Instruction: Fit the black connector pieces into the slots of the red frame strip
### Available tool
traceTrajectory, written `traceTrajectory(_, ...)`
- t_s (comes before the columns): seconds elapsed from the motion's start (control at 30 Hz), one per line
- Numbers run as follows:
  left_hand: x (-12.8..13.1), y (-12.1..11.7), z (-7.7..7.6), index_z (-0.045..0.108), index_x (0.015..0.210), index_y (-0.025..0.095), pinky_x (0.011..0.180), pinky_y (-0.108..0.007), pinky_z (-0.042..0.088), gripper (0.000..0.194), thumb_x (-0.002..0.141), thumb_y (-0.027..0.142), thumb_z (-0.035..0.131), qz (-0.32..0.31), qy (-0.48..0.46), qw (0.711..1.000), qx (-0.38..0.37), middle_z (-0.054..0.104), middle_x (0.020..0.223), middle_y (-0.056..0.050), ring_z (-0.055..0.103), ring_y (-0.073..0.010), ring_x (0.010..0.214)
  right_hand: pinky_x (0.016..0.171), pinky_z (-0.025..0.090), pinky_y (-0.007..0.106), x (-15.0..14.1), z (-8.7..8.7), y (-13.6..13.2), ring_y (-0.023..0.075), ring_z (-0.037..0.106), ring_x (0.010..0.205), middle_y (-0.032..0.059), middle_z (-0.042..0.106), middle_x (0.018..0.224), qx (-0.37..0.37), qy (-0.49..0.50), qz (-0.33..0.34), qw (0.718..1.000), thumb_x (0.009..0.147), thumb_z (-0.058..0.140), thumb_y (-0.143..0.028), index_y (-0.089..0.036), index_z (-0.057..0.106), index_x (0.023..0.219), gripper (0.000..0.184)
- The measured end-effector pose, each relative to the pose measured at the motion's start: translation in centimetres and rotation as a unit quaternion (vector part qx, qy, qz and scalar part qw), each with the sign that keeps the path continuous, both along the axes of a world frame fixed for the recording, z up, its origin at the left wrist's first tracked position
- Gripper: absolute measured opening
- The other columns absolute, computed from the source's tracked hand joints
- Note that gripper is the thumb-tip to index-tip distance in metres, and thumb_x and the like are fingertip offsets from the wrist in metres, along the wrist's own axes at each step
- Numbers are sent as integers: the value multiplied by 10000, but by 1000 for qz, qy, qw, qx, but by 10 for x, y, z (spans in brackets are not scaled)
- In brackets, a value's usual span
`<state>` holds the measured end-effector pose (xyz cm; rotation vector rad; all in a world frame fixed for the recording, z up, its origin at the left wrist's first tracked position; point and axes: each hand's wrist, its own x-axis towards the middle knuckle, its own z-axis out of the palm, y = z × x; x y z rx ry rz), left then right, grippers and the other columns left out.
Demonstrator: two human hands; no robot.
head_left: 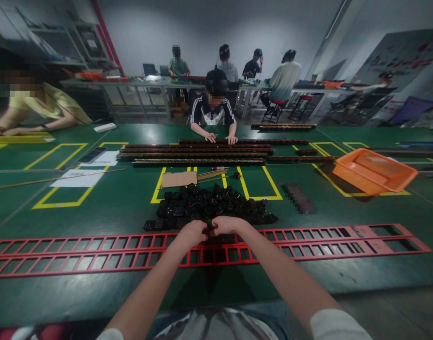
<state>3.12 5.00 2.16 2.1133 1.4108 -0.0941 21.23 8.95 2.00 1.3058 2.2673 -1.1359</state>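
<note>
My left hand (194, 231) and my right hand (224, 225) meet above a long red slotted frame (145, 267). Fingers closed, both hands pinch a small black part (210, 227) between their tips; its exact shape is hard to make out. Just beyond the hands lies a heap of small, squarish black parts (202, 203). The red frame runs crosswise in front of me, with two rows of ladder-like openings. Dark pieces sit in some openings near its right end, and my forearms cross over its middle.
An orange bin (375, 172) stands tilted at right. Beyond the heap lie a cardboard piece (179, 179) and long dark rails (198, 160). Paper sheets (78, 178) are at left. A co-worker (213, 108) sits opposite with hands on a rail; another person (49, 106) is at left.
</note>
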Motion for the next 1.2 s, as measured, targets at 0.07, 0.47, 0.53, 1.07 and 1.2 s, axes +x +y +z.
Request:
traceTrajectory(0.07, 3, 0, 5, 738, 986, 215, 802, -290, 503, 251, 754, 234, 644, -9, 24, 1000, 0, 735, 1037, -78, 680, -237, 973, 556, 318, 226, 1, 1, 6, 102, 448, 609, -69, 532, 656, -23, -2, 31, 999, 762, 713, -345, -179, 631, 779, 186)
traceTrajectory(0.47, 10, 22, 22, 767, 964, 239, 690, -229, 509, 280, 723, 376, 728, -66, 111, 990, -60, 769, 980, -53, 713, -209, 903, 686, 434, 249, -7, 7, 24, 174, 617, 790, -15, 695, 846, -67, -66, 150, 984, 667, 785, -280, -156, 728, 954, 318)
traceTrajectory(0.53, 12, 21, 24, 767, 976, 243, 683, -222, 508, 280, 729, 370, 732, -64, 121, 989, -62, 770, 987, -53, 715, -205, 908, 684, 437, 252, -9, 7, 23, 181, 626, 797, -6, 706, 860, -58, -78, 157, 983, 675, 782, -294, -156, 734, 982, 340)
traceTrajectory(1.07, 31, 19, 35, 754, 1038, 246, 791, -242, 552, 333, 710, 301, 774, -58, 171, 982, -60, 772, 1037, -73, 726, -229, 967, 679, 500, 278, -33, 18, 24, 230, 670, 816, 42, 730, 883, -28, -177, 161, 971, 509, 902, -413, -155, 755, 1056, 623)
traceTrajectory(1.2, 35, 21, 37, 757, 1032, 244, 787, -246, 564, 361, 680, 308, 799, -53, 185, 979, -67, 775, 1020, -72, 732, -235, 953, 690, 517, 288, -36, 24, 20, 252, 683, 849, 56, 739, 933, -10, -184, 145, 972, 466, 918, -417, -153, 764, 1044, 654)
